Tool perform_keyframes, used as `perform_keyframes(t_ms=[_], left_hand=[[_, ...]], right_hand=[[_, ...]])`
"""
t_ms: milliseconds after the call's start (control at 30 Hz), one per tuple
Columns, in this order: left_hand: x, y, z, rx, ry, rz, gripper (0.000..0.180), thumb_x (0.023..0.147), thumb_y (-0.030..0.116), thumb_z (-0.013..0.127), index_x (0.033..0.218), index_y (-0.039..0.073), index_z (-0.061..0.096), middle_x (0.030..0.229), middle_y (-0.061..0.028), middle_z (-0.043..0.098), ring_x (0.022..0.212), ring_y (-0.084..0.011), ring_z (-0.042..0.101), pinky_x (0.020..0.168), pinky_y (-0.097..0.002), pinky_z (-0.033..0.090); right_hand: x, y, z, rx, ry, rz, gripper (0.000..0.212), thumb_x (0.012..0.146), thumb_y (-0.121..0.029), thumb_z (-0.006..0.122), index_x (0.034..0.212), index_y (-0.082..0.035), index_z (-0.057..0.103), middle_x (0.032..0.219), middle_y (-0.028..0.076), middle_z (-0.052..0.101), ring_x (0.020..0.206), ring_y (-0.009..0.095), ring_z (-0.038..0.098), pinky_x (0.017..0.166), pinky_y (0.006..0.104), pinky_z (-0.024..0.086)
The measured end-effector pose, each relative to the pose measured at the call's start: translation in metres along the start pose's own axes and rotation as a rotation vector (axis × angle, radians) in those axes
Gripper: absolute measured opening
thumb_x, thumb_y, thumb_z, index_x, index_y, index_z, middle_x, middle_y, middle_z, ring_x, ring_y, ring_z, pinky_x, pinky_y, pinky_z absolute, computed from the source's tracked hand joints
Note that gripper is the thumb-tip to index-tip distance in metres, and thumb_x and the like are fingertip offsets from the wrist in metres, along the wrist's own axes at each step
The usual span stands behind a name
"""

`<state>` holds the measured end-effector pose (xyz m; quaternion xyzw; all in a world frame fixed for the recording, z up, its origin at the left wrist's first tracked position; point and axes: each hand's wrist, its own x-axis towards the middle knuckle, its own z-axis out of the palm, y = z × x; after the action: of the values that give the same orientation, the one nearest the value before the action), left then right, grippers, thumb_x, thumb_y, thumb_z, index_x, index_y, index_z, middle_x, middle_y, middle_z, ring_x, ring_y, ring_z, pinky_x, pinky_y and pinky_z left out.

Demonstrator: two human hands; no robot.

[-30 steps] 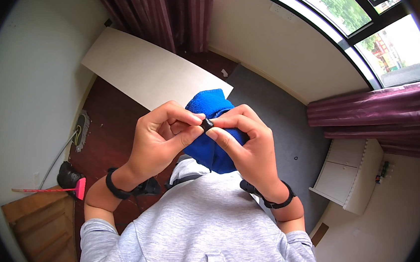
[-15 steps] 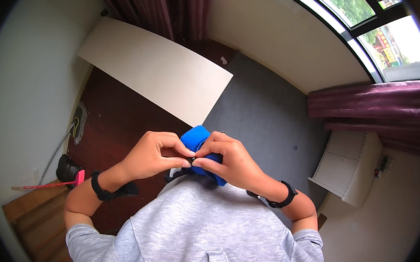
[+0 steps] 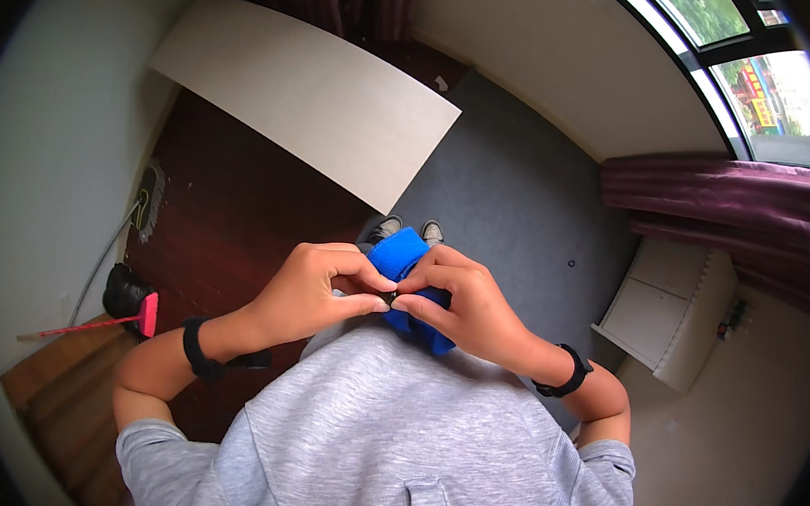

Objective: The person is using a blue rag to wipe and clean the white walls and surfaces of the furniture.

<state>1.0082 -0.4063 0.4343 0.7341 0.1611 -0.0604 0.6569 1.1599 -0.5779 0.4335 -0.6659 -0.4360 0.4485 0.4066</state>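
Observation:
In front of my waist, my left hand (image 3: 311, 283) and my right hand (image 3: 470, 302) meet fingertip to fingertip. Both pinch a small black piece (image 3: 388, 298), of which little shows between the thumbs and forefingers. Just behind the fingers is a bright blue, wide, folded band of fabric (image 3: 397, 252). Part of the band also shows below my right hand, and the rest is hidden by the hands and my grey shirt (image 3: 381, 415). Whether the black piece is joined to the band cannot be made out.
A white table (image 3: 313, 91) stands ahead to the left. At the right wall is a white cabinet (image 3: 651, 303). A mop (image 3: 147, 202), a black bag (image 3: 122, 291) and a pink-headed broom (image 3: 147, 315) are by the left wall, near wooden steps (image 3: 74, 398).
Both hands have shifted slightly right with the black piece and the blue band, still pinching. The view has tilted, and my shoes now show beyond the band.

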Motion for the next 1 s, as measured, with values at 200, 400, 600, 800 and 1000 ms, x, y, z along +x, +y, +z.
perform_keyframes(t_ms=[200,400,600,800,1000], left_hand=[[0.0,0.004,0.002,-0.082,-0.009,-0.085,0.016,0.079,0.0,0.076,0.095,-0.001,0.072,0.095,-0.009,0.067,0.087,-0.0139,0.068,0.076,-0.0252,0.058],[0.0,0.002,0.004,-0.032,-0.026,-0.046,0.017,0.079,0.0,0.076,0.096,-0.001,0.072,0.097,-0.0092,0.066,0.087,-0.0137,0.068,0.076,-0.0251,0.058],[-0.002,0.001,0.007,0.039,-0.01,0.068,0.019,0.077,0.0,0.077,0.095,0.002,0.074,0.091,-0.0085,0.069,0.083,-0.0141,0.069,0.072,-0.0258,0.056],[-0.005,-0.003,0.011,0.107,0.002,0.201,0.019,0.074,0.0,0.078,0.092,0.003,0.075,0.086,-0.0091,0.072,0.08,-0.0185,0.07,0.071,-0.0281,0.055],[-0.008,-0.013,0.015,0.056,-0.093,0.251,0.019,0.075,0.002,0.078,0.094,0.003,0.074,0.089,-0.0095,0.072,0.082,-0.0215,0.07,0.073,-0.0298,0.056]], right_hand=[[-0.006,-0.005,0.001,-0.13,0.054,-0.061,0.015,0.084,-0.011,0.074,0.096,-0.001,0.07,0.092,0.008,0.059,0.08,0.022,0.061,0.072,0.033,0.05],[-0.009,-0.003,0.001,-0.172,0.064,-0.118,0.016,0.084,-0.01,0.074,0.097,-0.001,0.069,0.092,0.009,0.059,0.079,0.023,0.062,0.071,0.0339,0.052],[-0.008,0.001,-0.003,-0.107,0.018,-0.101,0.016,0.086,-0.014,0.072,0.095,-0.001,0.069,0.093,0.009,0.059,0.076,0.025,0.062,0.068,0.0355,0.051],[-0.007,0.003,-0.008,-0.072,-0.068,-0.105,0.016,0.085,-0.014,0.073,0.093,0.0,0.069,0.092,0.009,0.059,0.078,0.024,0.061,0.07,0.0348,0.05],[-0.006,0.008,-0.011,0.012,-0.167,-0.106,0.018,0.08,-0.017,0.077,0.087,-0.001,0.071,0.091,0.009,0.063,0.081,0.023,0.061,0.076,0.0353,0.05]])
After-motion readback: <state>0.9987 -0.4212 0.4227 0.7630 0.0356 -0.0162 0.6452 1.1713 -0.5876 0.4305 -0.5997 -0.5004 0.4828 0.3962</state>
